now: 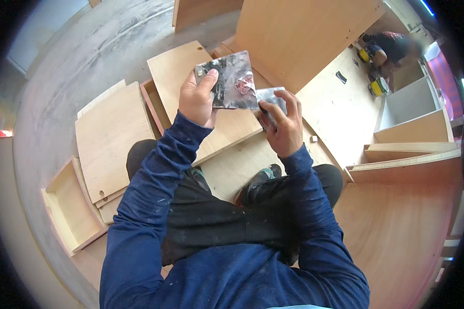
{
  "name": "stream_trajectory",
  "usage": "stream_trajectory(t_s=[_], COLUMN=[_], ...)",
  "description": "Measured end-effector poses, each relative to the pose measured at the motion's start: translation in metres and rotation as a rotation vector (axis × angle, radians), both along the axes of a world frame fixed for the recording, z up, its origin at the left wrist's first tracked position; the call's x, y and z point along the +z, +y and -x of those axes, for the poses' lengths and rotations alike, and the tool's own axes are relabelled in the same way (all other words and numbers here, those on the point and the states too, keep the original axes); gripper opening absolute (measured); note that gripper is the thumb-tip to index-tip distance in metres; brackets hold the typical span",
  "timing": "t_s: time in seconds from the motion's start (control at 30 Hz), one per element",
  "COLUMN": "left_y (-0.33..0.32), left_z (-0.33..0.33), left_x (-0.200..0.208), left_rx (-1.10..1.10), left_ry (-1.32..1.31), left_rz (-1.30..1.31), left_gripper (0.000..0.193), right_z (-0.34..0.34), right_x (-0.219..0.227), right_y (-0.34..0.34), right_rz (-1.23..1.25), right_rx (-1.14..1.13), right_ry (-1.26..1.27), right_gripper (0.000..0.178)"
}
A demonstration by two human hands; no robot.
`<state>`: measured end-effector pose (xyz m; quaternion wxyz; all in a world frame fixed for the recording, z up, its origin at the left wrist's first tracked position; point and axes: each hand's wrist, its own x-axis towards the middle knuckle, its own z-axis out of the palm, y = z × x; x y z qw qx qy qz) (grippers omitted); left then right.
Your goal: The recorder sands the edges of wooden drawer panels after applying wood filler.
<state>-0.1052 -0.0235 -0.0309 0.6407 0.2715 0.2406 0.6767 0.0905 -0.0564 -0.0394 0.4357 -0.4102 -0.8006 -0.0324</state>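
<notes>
My left hand (197, 96) grips a flat, square, dark grey putty plate (221, 82), its thumb lying on top. The plate is smeared and scratched, and a pinkish-red lump of putty (245, 85) sits on its right half. Close to the plate's right edge, my right hand (283, 121) is closed on a putty knife (272, 98) with a shiny metal blade. Fingers hide most of its grip. Below both hands lies a pale wooden drawer front (183, 64), with part of a reddish-sided drawer (150, 100) showing beside it.
Wooden panels (111, 139) are stacked at left by an open drawer box (72, 206). A tall plywood panel (304, 36) stands ahead. At far right another person (392, 51) crouches by yellow-and-black tubs (379, 86) and cabinet parts (412, 136). A small wood block (313, 139) lies near my right wrist.
</notes>
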Motion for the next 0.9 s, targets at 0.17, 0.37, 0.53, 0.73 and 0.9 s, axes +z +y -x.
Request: stream_trajectory(t_s=[0.17, 0.37, 0.53, 0.73, 0.9], left_y=[-0.007, -0.007, -0.001, -0.003, -0.002], left_z=[0.005, 0.003, -0.004, 0.009, 0.004], left_x=[0.000, -0.008, -0.004, 0.002, -0.006], left_rx=[0.359, 0.298, 0.065, 0.419, 0.456], left_ry=[0.692, 0.920, 0.045, 0.657, 0.811], left_rz=[-0.290, -0.299, -0.042, -0.265, -0.330], left_gripper=[0.015, 0.018, 0.012, 0.014, 0.014], right_z=[-0.008, 0.003, 0.008, 0.002, 0.008], right_x=[0.015, 0.017, 0.000, 0.013, 0.029], right_y=[-0.003, -0.007, 0.000, 0.001, -0.015], right_rz=[-0.081, 0.032, -0.012, -0.015, 0.047], right_rx=[-0.029, 0.019, 0.073, -0.034, -0.007], right_ry=[-0.015, -0.245, 0.084, -0.041, -0.187], right_gripper=[0.065, 0.064, 0.054, 0.053, 0.061])
